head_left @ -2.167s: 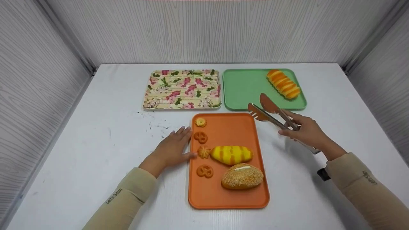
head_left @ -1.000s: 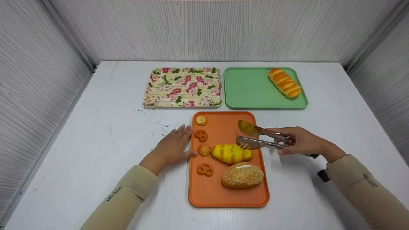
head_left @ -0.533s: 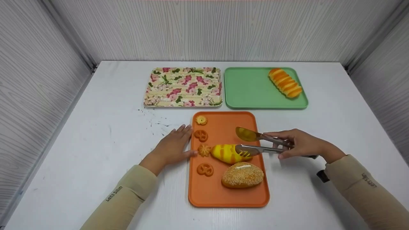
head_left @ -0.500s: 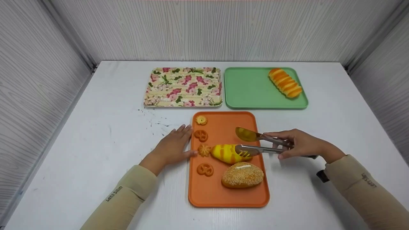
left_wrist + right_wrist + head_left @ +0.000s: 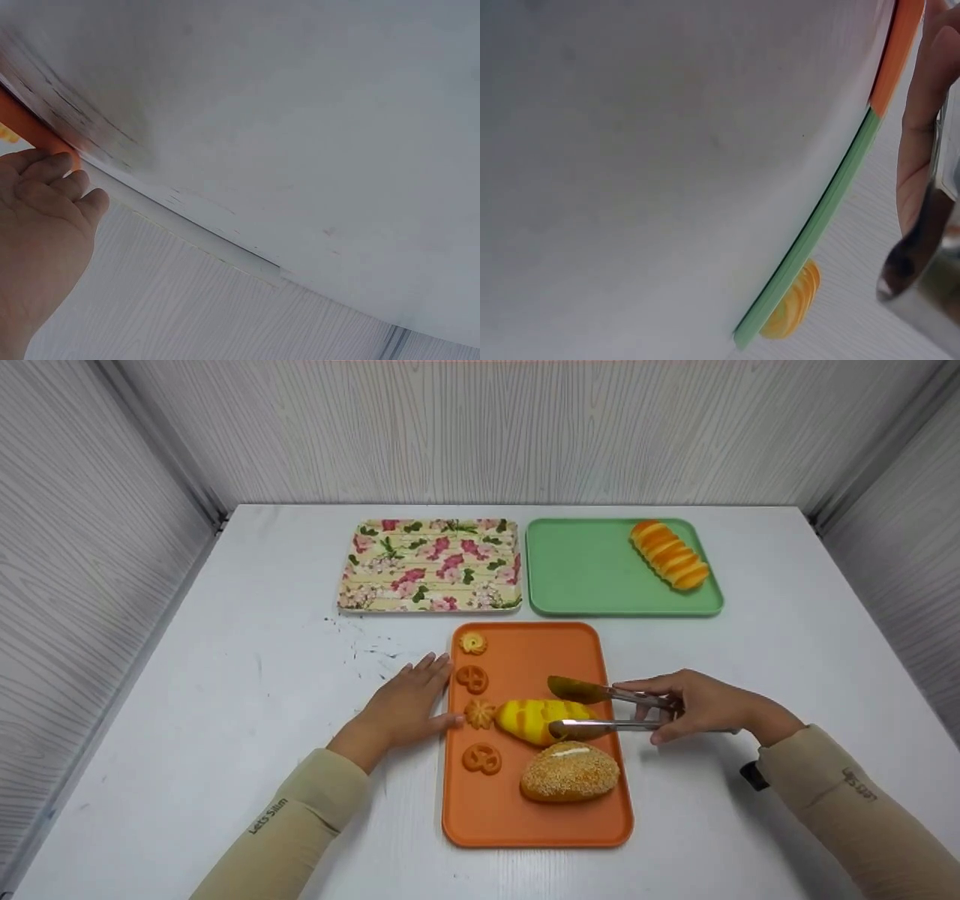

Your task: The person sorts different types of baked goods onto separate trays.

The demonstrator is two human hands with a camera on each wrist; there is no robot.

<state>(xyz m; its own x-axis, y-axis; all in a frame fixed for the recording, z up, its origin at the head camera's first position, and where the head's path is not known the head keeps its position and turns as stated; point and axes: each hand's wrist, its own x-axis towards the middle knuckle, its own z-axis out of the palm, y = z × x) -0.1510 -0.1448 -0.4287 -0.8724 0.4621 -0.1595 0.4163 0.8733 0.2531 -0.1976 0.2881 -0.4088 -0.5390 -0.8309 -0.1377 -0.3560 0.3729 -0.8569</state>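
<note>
The right hand holds shiny tongs. Past its fingers, their ends are on both sides of a yellow bread. The left hand has its thumb over the edge of an orange tray, by a flower-shaped cookie. Farther away than all the fingers are a flowery tray and a green tray with stripy bread.

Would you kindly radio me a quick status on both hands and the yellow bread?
Right hand holding parted tongs about right end of yellow bread, contact unclear. Left hand at left edge of orange tray. Seeded bread close on near side.
</note>
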